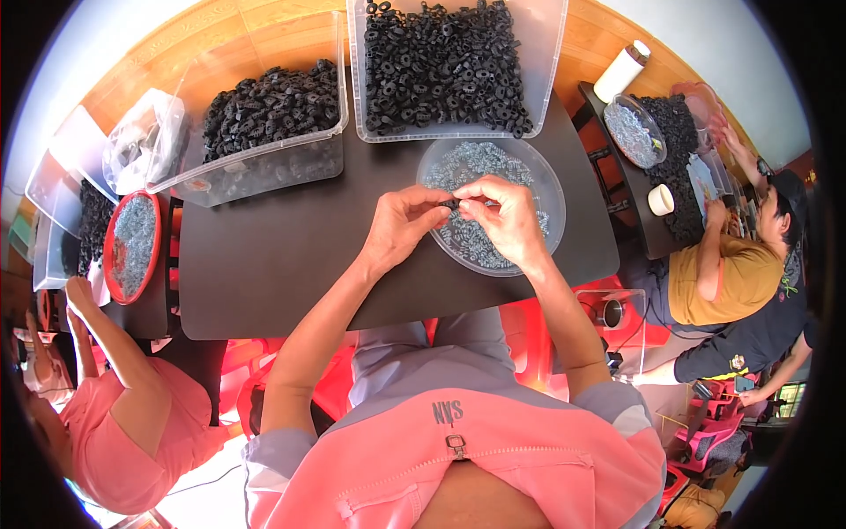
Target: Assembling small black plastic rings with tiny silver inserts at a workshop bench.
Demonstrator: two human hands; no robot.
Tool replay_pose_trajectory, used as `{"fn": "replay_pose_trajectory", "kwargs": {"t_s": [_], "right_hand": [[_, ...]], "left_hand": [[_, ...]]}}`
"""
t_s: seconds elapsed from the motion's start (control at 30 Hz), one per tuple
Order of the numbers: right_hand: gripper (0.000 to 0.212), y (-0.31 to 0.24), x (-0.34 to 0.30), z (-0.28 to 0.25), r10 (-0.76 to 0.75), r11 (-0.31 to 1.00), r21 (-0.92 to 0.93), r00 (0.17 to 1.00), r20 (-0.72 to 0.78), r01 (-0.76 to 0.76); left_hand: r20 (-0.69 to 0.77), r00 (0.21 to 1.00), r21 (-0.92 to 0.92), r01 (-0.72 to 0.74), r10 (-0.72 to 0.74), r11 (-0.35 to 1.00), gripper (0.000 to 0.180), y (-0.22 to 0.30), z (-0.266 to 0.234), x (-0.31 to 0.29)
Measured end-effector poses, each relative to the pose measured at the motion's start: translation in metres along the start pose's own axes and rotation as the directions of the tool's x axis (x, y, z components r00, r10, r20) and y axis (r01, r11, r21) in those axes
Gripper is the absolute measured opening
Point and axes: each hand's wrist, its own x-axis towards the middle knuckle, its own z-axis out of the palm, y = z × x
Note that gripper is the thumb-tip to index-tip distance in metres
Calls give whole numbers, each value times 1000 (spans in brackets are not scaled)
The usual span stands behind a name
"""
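Both hands meet over the right part of the dark table (291, 256), pinching one small black part (452, 204) between them. My left hand (404, 227) has thumb and fingers pressed together at the part's left side. From the right, my right hand (509, 216) grips the same part with thumb and forefinger. The fingertips cover most of it, so its exact kind is unclear. Below the hands lies a round translucent tray (551, 189) holding many small, pale, shiny pieces (476, 159), too small to name.
Beyond the tray stands a clear tub (544, 53) full of small black ring-like parts. Left of it, another clear tub (264, 172) holds black parts. People (141, 423) (723, 269) sit at both sides; a red tray (109, 264) and a white bottle (620, 72) are near them.
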Motion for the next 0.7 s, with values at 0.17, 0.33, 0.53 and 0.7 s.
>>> {"fn": "replay_pose_trajectory", "kwargs": {"t_s": [0.17, 0.33, 0.53, 0.7], "right_hand": [[12, -3, -3, 0, -48, 988, -148, 999, 4, 48], [12, -2, -2, 1, -52, 979, -191, 996, 66, 63], [9, -5, 5, 1, -73, 969, -226, 987, 146, 105], [7, -8, 8, 11, -212, 889, -382, 966, 146, 253]], "left_hand": [[12, 1000, 48, 8, -9, 999, 18, 4, 2, -2], [16, 1000, 101, 7, -8, 995, 16, 4, 2, -3], [11, 1000, 80, 11, -12, 997, 14, 7, 1, -4], [-27, 1000, 178, -9, 14, 984, 13, 6, -1, -3]]}}
